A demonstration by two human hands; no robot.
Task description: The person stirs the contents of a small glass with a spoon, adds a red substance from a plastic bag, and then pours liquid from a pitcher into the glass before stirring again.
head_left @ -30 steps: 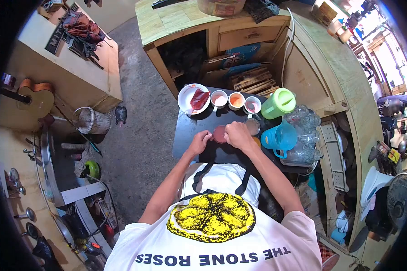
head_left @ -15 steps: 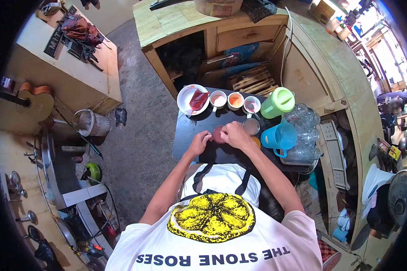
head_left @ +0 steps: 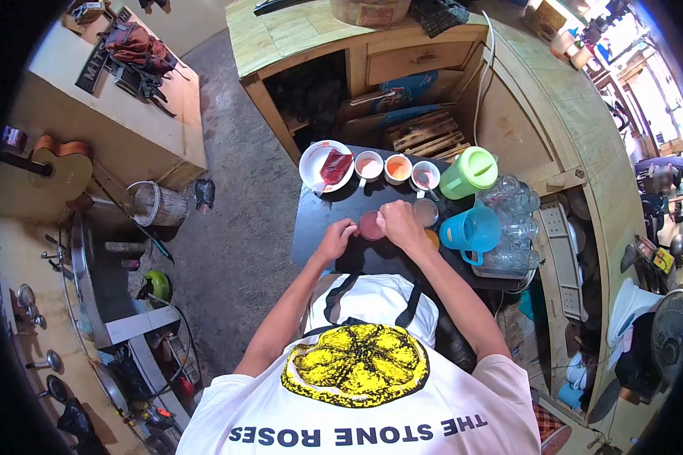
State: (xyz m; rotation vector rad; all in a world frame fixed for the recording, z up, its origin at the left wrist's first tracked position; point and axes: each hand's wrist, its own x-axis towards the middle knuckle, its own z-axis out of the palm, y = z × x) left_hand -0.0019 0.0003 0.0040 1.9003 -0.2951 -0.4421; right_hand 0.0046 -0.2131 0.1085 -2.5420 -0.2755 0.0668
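A glass of reddish-pink drink (head_left: 371, 226) stands on the dark table between my hands. My left hand (head_left: 338, 238) is closed at its left side; what the fingers grip is hidden. Over the right part of its rim, my right hand (head_left: 401, 226) is curled into a fist, and anything inside is hidden. Beside that fist stand a glass of pale, cloudy drink (head_left: 425, 212) and an orange-yellow one (head_left: 432, 239), partly covered by my wrist. Farther back are a white cup of pale pink contents (head_left: 368, 166), one of orange (head_left: 398, 168) and one of pink with a spoon (head_left: 425, 177).
A white bowl (head_left: 308, 179) holding a red packet (head_left: 335, 166) sits at the table's back left. On the right are a lidded green pitcher (head_left: 467, 174), a blue jug (head_left: 467, 231) and several clear glass mugs (head_left: 517, 220). A wooden counter (head_left: 425, 61) rises behind the table.
My right fist has shifted slightly over the reddish glass, so more of its drink shows. My left hand stays at the glass's left side. The other cups have not moved.
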